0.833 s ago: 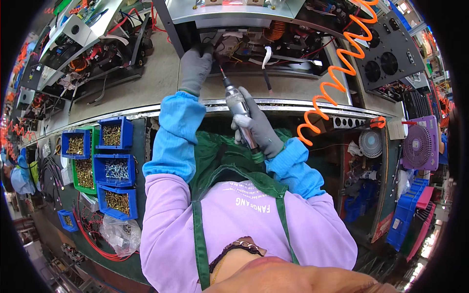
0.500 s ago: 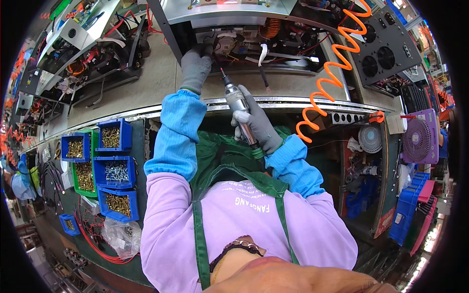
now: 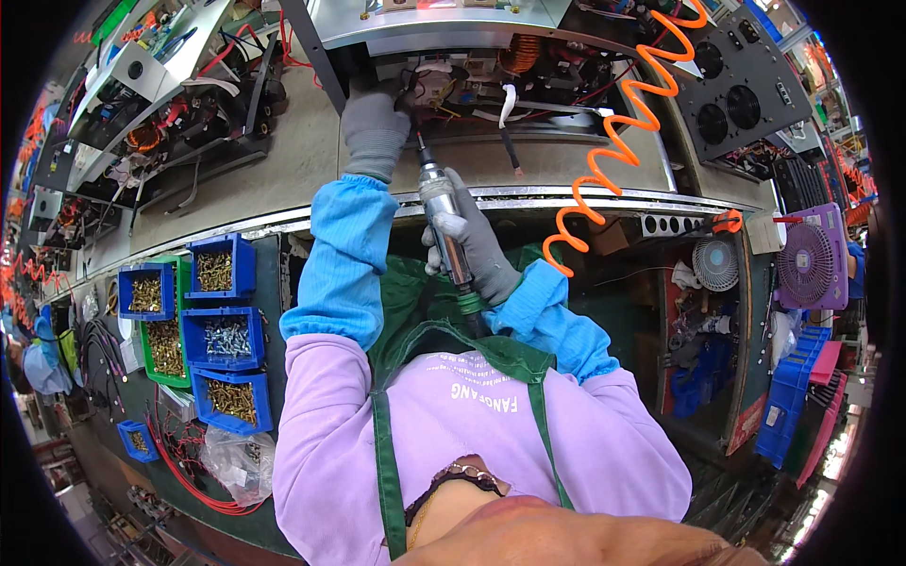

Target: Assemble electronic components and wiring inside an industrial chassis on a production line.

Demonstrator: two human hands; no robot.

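My right hand [image 3: 478,247], in a grey glove, is wrapped round a silver power screwdriver [image 3: 442,208] with a green ring at its lower end. The screwdriver's thin bit points up and slightly left, into the front of an open metal chassis [image 3: 557,132] full of wires and parts. Just left of the bit tip, my gloved left hand [image 3: 374,137] reaches in beside the chassis's dark upright post [image 3: 316,61]. Its fingers are curled together toward the bit; what they pinch is dark and blurred. A white-sleeved cable [image 3: 508,106] hangs from the chassis front, right of both hands.
Blue bins [image 3: 222,338] of screws stand at my left, around a green bin [image 3: 165,349]. An orange coiled hose [image 3: 618,123] hangs at the right. Another open chassis [image 3: 179,113] sits at the far left, a black fan panel [image 3: 741,94] at the far right. A purple fan [image 3: 810,259] stands farther right.
My right hand and the screwdriver have moved left and a little up, bringing the bit close to my left fingers. My left hand has shifted slightly. The orange hose has swung left.
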